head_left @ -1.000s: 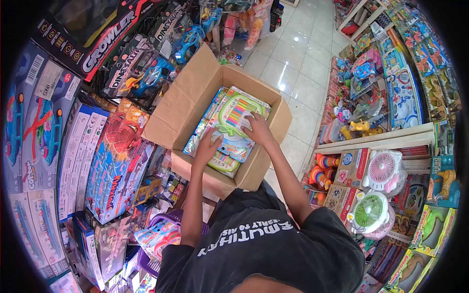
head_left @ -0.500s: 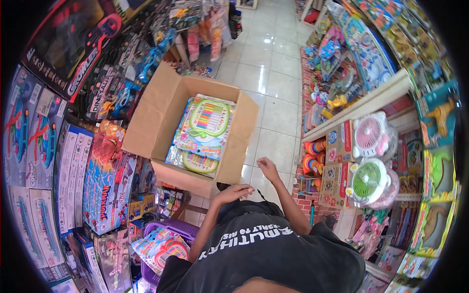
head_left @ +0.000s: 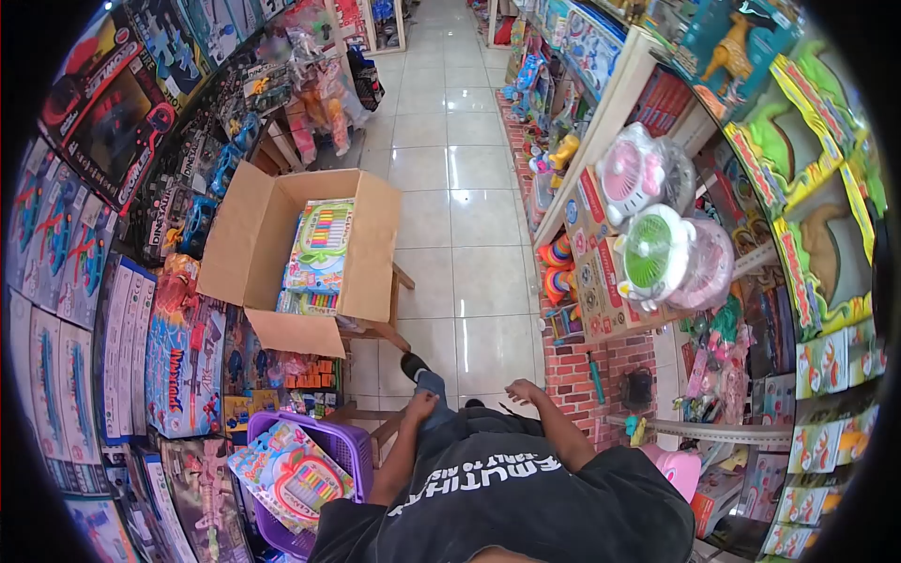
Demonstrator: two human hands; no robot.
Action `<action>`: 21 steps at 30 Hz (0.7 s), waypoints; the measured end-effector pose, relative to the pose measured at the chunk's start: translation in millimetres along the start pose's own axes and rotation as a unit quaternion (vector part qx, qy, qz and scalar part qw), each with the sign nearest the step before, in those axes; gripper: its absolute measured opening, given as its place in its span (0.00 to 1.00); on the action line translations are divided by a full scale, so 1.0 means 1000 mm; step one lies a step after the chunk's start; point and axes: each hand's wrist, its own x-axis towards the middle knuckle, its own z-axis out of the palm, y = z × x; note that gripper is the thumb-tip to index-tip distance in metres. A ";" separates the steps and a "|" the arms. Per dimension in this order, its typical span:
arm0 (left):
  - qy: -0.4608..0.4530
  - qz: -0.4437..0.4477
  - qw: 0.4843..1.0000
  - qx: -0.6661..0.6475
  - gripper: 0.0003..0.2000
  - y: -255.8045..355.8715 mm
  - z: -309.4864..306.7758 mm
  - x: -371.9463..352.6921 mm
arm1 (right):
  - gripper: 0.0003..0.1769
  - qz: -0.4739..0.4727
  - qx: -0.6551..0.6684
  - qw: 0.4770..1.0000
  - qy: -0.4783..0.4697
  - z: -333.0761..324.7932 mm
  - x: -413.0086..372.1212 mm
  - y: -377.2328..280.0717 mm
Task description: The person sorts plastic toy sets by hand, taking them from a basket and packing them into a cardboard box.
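Observation:
My left hand [head_left: 419, 405] rests on my jeans-clad knee [head_left: 434, 385] and holds nothing. Just right of it, my right hand [head_left: 523, 389] hangs empty with loose fingers in front of my black shirt. An open cardboard box [head_left: 246, 246] stands ahead to the left on a wooden stool [head_left: 399, 278], well out of reach of both hands. It holds colourful toy piano packs [head_left: 321, 242]. A purple basket [head_left: 349, 448] by my left elbow carries another toy pack [head_left: 286, 472].
Boxed toys [head_left: 183, 361] are stacked along the left wall. Shelves on the right carry pink and green toy fans [head_left: 657, 246] and dinosaur packs [head_left: 812, 188], above a brick base [head_left: 577, 371]. A white tiled aisle [head_left: 465, 216] runs away between them.
Both hands left the packs in the box and drew back to my lap. The view swung right and back, so the box now lies farther off to the left.

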 end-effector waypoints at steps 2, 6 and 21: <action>0.021 0.004 1.000 -0.014 0.20 -0.012 0.015 -0.016 | 0.22 0.023 0.019 0.999 0.039 0.001 0.000 0.034; 0.038 0.006 0.998 -0.048 0.21 -0.016 0.013 -0.037 | 0.20 0.043 0.040 0.998 0.026 0.015 -0.007 0.074; -0.107 0.061 0.988 0.096 0.25 -0.072 0.035 -0.091 | 0.19 -0.036 0.084 0.994 0.059 0.090 -0.035 0.087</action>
